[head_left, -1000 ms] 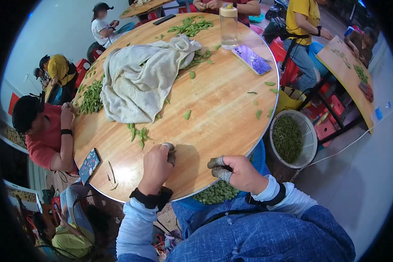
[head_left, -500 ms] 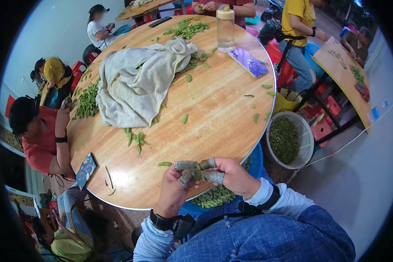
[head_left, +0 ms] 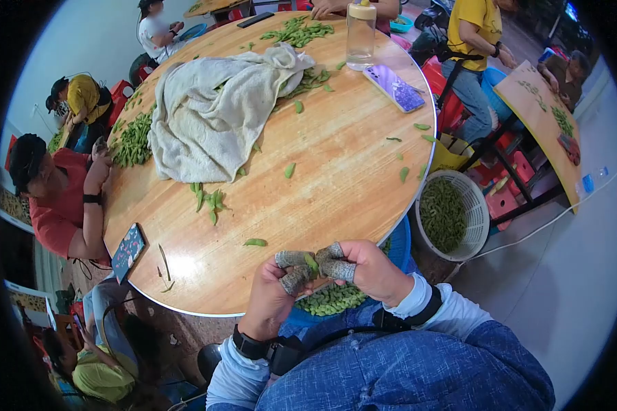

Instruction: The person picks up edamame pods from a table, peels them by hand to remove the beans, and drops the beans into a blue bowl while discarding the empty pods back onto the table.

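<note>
A green bean pod point(head_left: 311, 263) is pinched between the covered thumb and finger of my left hand point(head_left: 274, 291). My right hand point(head_left: 370, 270) meets it from the other side, thumb and finger closed at the pod's end. Grey fabric covers wrap the thumb and a finger on each hand. Both hands are held over the near edge of the round wooden table point(head_left: 336, 185). Below them, shelled green beans point(head_left: 332, 300) lie in a blue basin point(head_left: 402, 250), partly hidden by my hands and the table. A loose pod point(head_left: 256, 242) lies just beyond my left hand.
On the table are a pale towel point(head_left: 202, 116), piles of pods point(head_left: 134, 140), a bottle point(head_left: 360, 41), a purple phone point(head_left: 396, 89) and a patterned phone point(head_left: 128, 250). A white basket point(head_left: 480, 219) of pods stands right. Several people sit or stand around.
My right thumb and finger have drawn closer together at the pod, which shows more clearly between my hands. The table has shifted slightly upward in view.
</note>
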Tool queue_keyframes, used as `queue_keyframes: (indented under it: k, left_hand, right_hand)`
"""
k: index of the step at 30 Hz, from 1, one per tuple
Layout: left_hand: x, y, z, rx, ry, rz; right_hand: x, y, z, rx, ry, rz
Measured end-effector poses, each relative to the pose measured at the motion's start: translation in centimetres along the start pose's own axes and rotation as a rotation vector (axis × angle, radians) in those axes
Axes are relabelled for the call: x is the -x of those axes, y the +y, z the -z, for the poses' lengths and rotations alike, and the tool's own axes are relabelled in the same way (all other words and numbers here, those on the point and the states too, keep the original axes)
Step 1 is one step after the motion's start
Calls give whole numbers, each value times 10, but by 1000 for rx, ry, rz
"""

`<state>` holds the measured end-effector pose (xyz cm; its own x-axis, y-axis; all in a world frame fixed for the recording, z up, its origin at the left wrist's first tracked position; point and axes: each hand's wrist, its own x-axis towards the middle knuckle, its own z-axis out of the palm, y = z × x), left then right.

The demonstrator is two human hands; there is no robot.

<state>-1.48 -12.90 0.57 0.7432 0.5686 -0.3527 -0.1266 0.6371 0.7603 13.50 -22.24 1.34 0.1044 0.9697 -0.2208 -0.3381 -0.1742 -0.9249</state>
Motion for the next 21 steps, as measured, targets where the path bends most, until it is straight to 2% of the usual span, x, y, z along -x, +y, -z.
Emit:
queue_keyframes:
  k: [5,17,21]
  left_hand:
    - [-3,5,6,-34,-98,56]
    - [-5,7,16,-38,-182,179]
    - [-7,6,17,-7,-179,197]
  right_hand:
    - [1,5,3,3,-25,-59]
    - [5,-7,1,-15,-132,-50]
    - [3,2,0,-30,-90,-44]
